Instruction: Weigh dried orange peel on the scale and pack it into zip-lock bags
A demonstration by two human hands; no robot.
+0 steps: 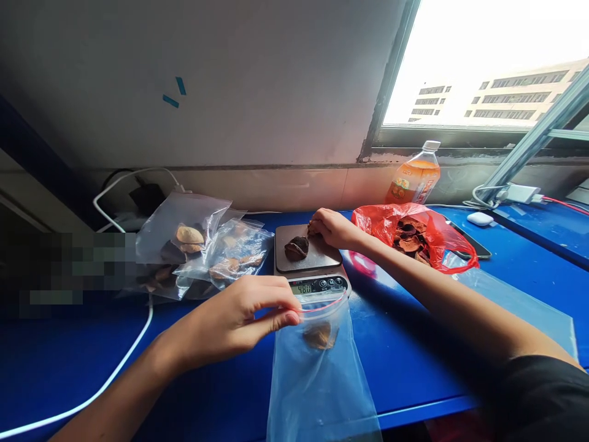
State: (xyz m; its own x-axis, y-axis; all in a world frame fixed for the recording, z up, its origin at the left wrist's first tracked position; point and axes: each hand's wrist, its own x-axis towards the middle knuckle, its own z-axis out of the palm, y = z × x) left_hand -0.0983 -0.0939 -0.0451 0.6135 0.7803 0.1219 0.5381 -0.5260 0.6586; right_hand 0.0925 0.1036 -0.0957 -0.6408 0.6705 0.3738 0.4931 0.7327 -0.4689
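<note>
blue bench: left hand pinching clear bag; right hand, grip unclear (pressing the scale could skew readings).

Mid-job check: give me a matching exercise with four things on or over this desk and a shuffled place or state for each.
1. Left hand
2. Scale
3. Bottle
4. Red bag

A. Near the window
B. Holding many brown pieces
C. Pinching a clear bag
D. Bearing a dark lump

Pairs: 1-C, 2-D, 3-A, 4-B
</note>
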